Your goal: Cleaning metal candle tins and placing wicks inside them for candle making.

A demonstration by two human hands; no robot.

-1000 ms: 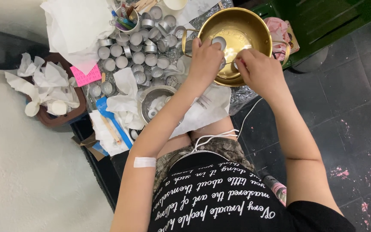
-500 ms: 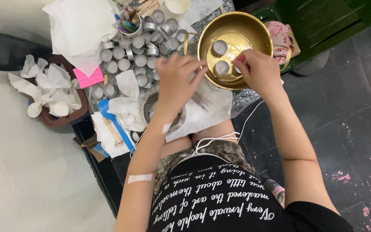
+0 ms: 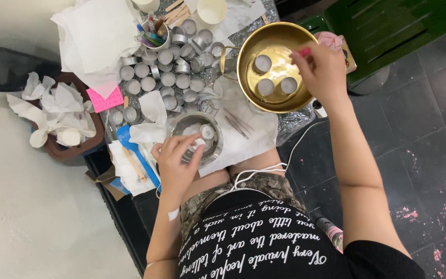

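Progress: While three filled tealight cups (image 3: pixel 263 63) sat in the liquid of the brass pot (image 3: pixel 249 85), we judged the work only partly done, since many empty cups (image 3: pixel 167 78) lay crowded on the counter (image 3: pixel 249 139) beside it.
Done: We saw one small white piece (image 3: pixel 207 132) lying in the steel bowl (image 3: pixel 218 144), just beside our left fingertips; what it was we could not tell.
Left: We reckoned most of the empty cups were yet to be handled, going by how many lay bare near the pen cup (image 3: pixel 153 37).
Left hand: Our left hand (image 3: pixel 175 160) reached over the near rim of the steel bowl, wrist bent, fingers drawn together in a pinch on a small white bit at the bowl's edge.
Right hand: Our right hand (image 3: pixel 320 70) hung over the far right rim of the brass pot, forearm running down the right of the view, fingers curled and pinching a small pink thing (image 3: pixel 303 51) above the liquid.
Thing in hand: The pink thing was held above the pot, apart from the three cups; the white bit was at the steel bowl's near rim.
Around: Tweezers (image 3: pixel 239 123) lay on the white paper between bowl and pot, and crumpled tissues (image 3: pixel 58 111) filled a brown tray on the left.
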